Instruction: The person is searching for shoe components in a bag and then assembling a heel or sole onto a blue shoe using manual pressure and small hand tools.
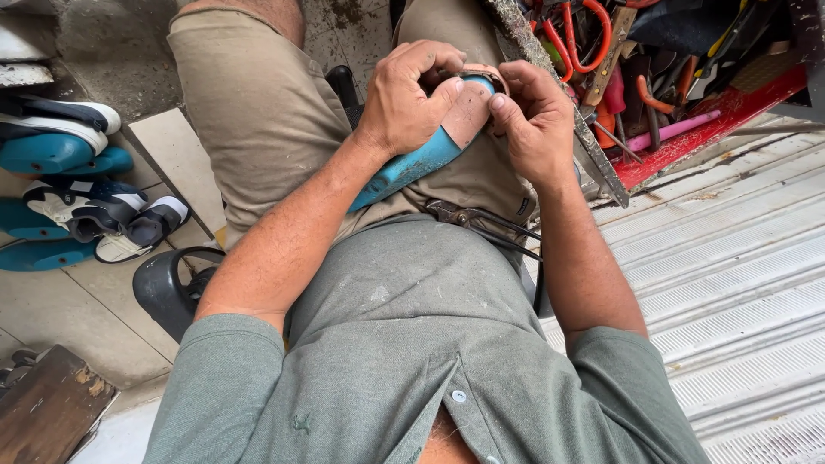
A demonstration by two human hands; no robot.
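Turquoise rubber marks the sandal lying across the person's lap, its sole slanting from the left thigh up toward the hands. Its far end is covered by both hands, so the strap join there cannot be made out. The left hand curls over the top of the sandal, thumb pressed flat on the pinkish-brown insole, fingers folded tight around the edge. The right hand closes in from the sandal's other side, thumb and forefinger pinched on the rim of the insole; what they pinch may be a strap end, but it is too small to tell.

Just below the sandal, at the waist, dark pliers lie on the lap with their handles partly tucked under the right forearm. To the right of the sandal stands a red tool tray, cut off by the frame's top edge, crowded with orange-handled scissors and other tools that blur together. Well left of the sandal, on the tiled floor, sit more blue-soled shoes, partly cropped.
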